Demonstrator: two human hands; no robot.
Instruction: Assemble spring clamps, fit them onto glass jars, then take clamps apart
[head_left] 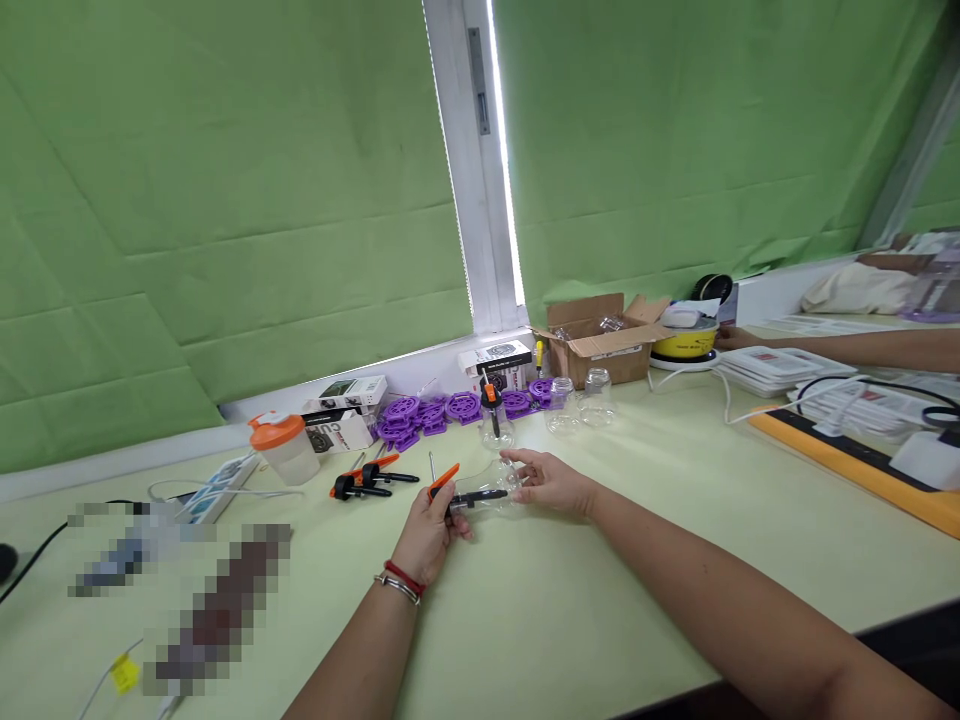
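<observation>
Setting: pale table (555, 600); green-covered wall (225, 150) beyond.

Flask (491, 478), clear, one: mid-table, lying on its side between the two hands. Long axis close to a nine-to-three line; wide end toward three, neck end toward nine. Black stem (484, 496) within, along the same axis, tip toward three.

Top (445, 482), black and orange, one: at the flask's nine o'clock end. Orange lever slants toward one to two; metal nozzle (431, 466) points to about twelve. Seating on the neck: covered by fingers, cannot tell.

Left hand (431, 520): thumb and curled fingers pinching the top.

Right hand (555, 483): thumb and index finger apart, their tips pinching the flask's wide end.

Handling, by judgement: step appears to be joining top to flask. Best done with stem and neck on one line, wide end steady, top kept square to the neck lest it seat crooked; light pressure, the clear wall likely slick.

Surroundings, from the flask: topped flask (497, 432), upright, twelve. Purple parts (463, 407), eleven. Loose tops (370, 476), lying, nine. Clear vessels (598, 395), two, between one and two. Open carton (615, 365), one. Orange-lidded cup (289, 460), between nine and ten.
</observation>
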